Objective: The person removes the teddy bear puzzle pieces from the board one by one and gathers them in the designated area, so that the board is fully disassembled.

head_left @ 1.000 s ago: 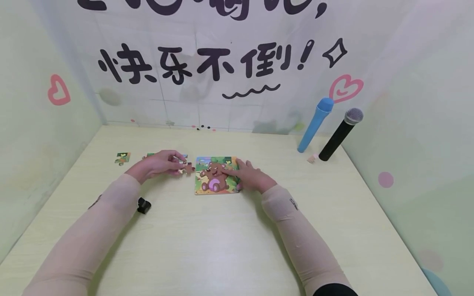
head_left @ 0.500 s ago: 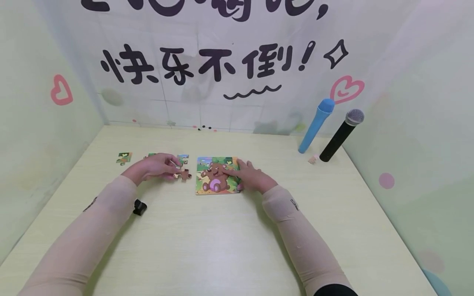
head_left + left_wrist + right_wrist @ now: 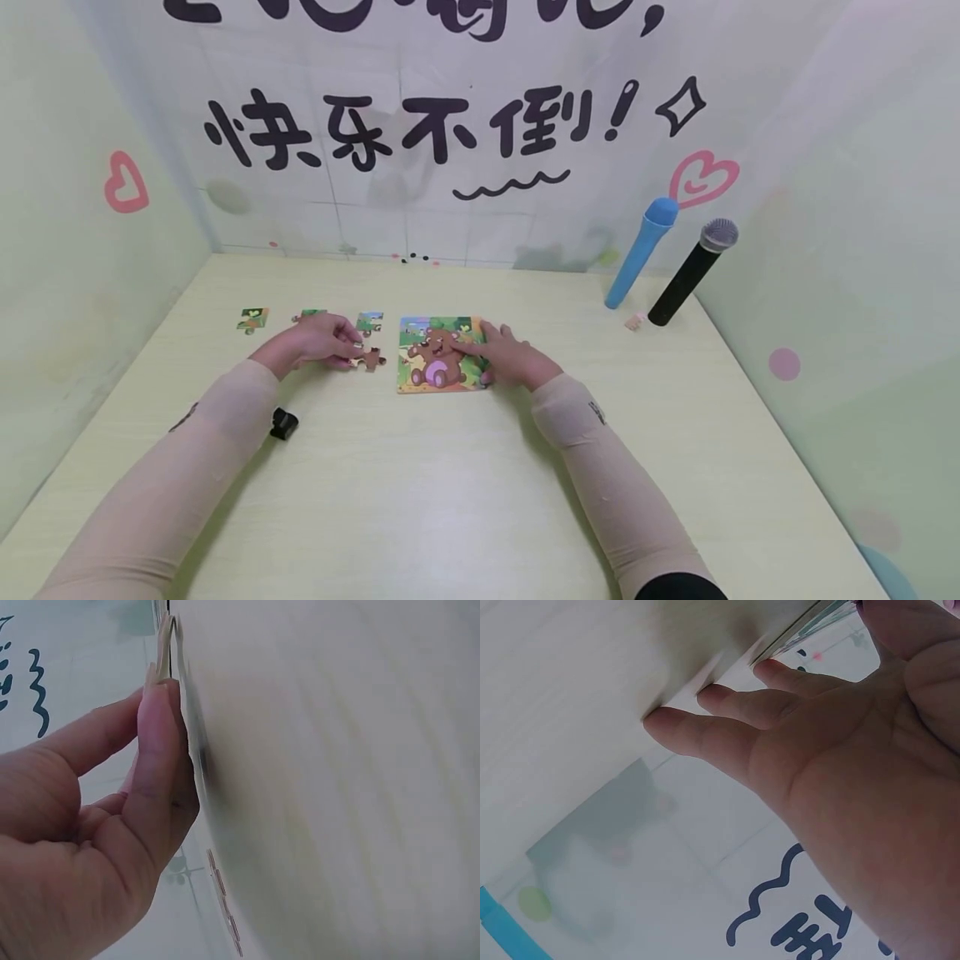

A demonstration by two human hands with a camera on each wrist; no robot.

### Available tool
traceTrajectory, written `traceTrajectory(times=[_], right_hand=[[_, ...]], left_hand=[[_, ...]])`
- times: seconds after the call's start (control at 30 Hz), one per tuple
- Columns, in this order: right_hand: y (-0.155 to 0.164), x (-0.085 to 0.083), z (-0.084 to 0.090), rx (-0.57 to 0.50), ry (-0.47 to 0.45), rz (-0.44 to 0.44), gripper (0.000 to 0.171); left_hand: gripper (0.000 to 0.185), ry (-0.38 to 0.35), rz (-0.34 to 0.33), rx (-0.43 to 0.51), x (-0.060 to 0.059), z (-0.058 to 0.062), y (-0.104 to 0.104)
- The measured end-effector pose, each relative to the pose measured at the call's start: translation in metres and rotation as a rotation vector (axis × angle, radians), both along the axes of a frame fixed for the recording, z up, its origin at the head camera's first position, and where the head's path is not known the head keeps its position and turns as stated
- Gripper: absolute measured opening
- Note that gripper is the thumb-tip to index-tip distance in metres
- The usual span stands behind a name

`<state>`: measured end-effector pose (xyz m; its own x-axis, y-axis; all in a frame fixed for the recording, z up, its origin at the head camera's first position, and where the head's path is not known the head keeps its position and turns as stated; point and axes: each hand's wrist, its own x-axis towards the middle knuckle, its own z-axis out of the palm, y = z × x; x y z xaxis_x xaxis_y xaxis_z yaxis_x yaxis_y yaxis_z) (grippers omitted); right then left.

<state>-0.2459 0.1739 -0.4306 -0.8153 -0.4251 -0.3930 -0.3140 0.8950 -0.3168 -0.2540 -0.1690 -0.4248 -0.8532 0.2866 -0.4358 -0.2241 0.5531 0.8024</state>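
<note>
The left hand point(image 3: 315, 344) pinches a small brown jigsaw piece point(image 3: 370, 360) against the pale wooden surface point(image 3: 450, 492), its fingertips point(image 3: 161, 712) pressed flat on the piece, just at nine o'clock of the square bear-picture puzzle board point(image 3: 438, 354). The right hand point(image 3: 513, 354) lies open with straight fingers point(image 3: 705, 731) resting on the board's three o'clock edge. To do this step well, I judge the right hand should hold the board firmly so it cannot slide, while the left turns the piece until its tabs match the gap, then brings it in low and flat. Three loose pieces point(image 3: 311, 317) lie at eleven o'clock of the left hand.
</note>
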Motion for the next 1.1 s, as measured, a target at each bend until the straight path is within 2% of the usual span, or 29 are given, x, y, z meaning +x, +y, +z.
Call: traceTrajectory(times=[0.2, 0.43, 0.63, 0.83, 1.1], right_hand=[[0.001, 0.001, 0.001, 0.002, 0.012, 0.015, 0.078], [0.001, 0.001, 0.002, -0.023, 0.0, 0.001, 0.078], [0.001, 0.003, 0.003, -0.029, 0.0, -0.005, 0.078], [0.001, 0.004, 0.004, -0.028, 0.001, 0.0, 0.078], [0.001, 0.003, 0.004, -0.041, -0.007, -0.012, 0.079]], left_hand=[[0.034, 0.03, 0.0, -0.055, 0.003, 0.002, 0.0], [0.032, 0.05, 0.028, -0.071, 0.003, 0.001, 0.001], [0.032, 0.075, 0.063, -0.14, 0.006, 0.003, 0.006], [0.028, 0.111, 0.066, -0.2, 0.011, 0.006, 0.011], [0.021, 0.155, 0.056, -0.205, 0.011, 0.005, 0.012]])
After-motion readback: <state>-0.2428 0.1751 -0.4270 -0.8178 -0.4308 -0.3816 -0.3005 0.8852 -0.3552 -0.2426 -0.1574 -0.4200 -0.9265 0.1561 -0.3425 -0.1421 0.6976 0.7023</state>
